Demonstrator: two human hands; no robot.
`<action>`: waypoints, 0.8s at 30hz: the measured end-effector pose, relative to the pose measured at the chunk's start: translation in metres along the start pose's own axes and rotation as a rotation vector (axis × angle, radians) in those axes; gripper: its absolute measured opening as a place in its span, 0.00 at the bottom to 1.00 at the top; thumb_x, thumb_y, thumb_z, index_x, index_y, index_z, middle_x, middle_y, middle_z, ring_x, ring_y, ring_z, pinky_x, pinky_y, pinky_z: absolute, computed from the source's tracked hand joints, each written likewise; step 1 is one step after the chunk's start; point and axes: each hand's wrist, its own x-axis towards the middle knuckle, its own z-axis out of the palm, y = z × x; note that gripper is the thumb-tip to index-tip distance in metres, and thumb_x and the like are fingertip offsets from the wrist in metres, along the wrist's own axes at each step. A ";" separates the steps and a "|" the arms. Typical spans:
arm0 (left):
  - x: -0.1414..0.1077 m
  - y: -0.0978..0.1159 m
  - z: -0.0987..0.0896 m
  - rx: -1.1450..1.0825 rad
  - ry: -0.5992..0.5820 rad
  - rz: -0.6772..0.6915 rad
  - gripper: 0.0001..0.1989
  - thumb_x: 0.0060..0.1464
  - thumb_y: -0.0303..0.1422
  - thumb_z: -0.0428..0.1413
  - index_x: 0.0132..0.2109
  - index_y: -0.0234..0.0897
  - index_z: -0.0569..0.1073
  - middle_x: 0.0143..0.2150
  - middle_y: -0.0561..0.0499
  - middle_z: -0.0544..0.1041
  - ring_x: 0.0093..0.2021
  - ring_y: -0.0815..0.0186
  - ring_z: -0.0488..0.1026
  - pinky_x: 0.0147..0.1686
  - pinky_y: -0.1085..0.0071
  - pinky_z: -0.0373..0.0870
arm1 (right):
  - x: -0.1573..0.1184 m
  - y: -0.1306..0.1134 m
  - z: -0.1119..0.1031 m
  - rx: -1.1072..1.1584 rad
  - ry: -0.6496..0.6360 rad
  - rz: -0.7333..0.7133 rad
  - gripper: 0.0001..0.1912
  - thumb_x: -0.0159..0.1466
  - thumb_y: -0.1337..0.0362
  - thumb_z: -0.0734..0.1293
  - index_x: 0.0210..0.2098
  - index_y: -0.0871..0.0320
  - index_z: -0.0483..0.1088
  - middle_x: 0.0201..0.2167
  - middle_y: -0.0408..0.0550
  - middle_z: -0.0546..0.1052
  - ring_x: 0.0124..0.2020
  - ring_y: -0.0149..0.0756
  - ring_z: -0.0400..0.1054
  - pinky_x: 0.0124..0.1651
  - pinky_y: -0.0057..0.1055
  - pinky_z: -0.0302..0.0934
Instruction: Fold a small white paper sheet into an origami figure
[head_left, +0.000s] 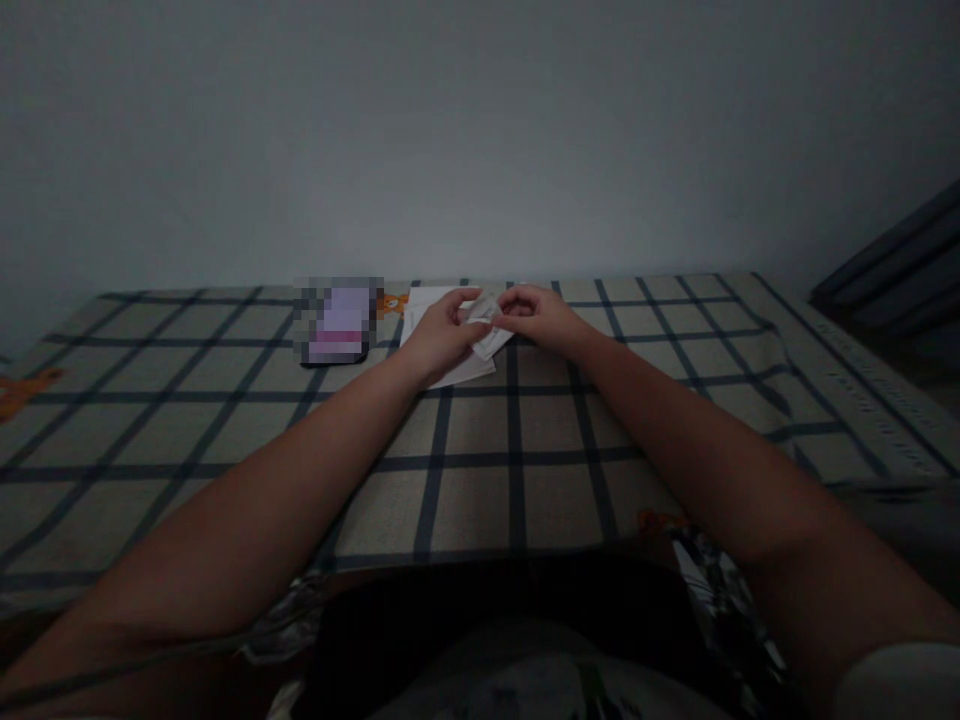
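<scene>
Between my two hands is a small piece of folded white paper (487, 338), with creases and angled edges. My left hand (444, 332) grips it from the left, thumb in front and fingers curled behind. From the right, my right hand (541, 316) pinches its edge between thumb and curled fingers. Beneath my left hand lie flat white paper sheets (461, 374) on the table, partly covered by the hand. The dim light hides the finer folds.
A phone (339, 325) with a lit, blurred screen lies left of the sheets. A checked tablecloth (480, 430) with orange bear prints covers the table. The pale wall (480, 140) rises behind it, and dark fabric (892, 250) hangs at the right.
</scene>
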 end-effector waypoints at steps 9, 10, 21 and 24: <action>-0.002 0.008 0.007 -0.121 0.069 -0.023 0.34 0.43 0.25 0.64 0.60 0.38 0.70 0.40 0.50 0.80 0.34 0.66 0.78 0.36 0.70 0.73 | 0.002 0.003 -0.001 0.062 0.050 0.021 0.10 0.53 0.65 0.77 0.32 0.58 0.74 0.33 0.45 0.79 0.36 0.33 0.74 0.44 0.32 0.69; -0.002 0.009 0.007 -0.145 0.083 -0.036 0.33 0.44 0.25 0.64 0.59 0.39 0.70 0.40 0.50 0.80 0.34 0.66 0.78 0.35 0.70 0.74 | 0.003 0.004 -0.001 0.064 0.066 0.015 0.10 0.53 0.65 0.77 0.32 0.58 0.74 0.33 0.45 0.79 0.36 0.34 0.74 0.44 0.32 0.69; -0.001 0.009 0.006 -0.192 0.052 -0.046 0.23 0.46 0.25 0.65 0.51 0.36 0.70 0.39 0.50 0.80 0.35 0.65 0.79 0.31 0.71 0.79 | 0.002 0.001 -0.003 0.121 0.092 0.026 0.12 0.57 0.60 0.77 0.36 0.57 0.73 0.34 0.44 0.79 0.36 0.33 0.75 0.40 0.31 0.71; -0.001 0.006 0.005 -0.110 0.059 0.008 0.25 0.46 0.25 0.65 0.52 0.37 0.70 0.35 0.54 0.79 0.31 0.68 0.78 0.31 0.71 0.78 | 0.001 0.003 -0.002 0.133 0.056 0.035 0.13 0.58 0.58 0.77 0.38 0.56 0.73 0.34 0.44 0.80 0.35 0.33 0.75 0.37 0.29 0.70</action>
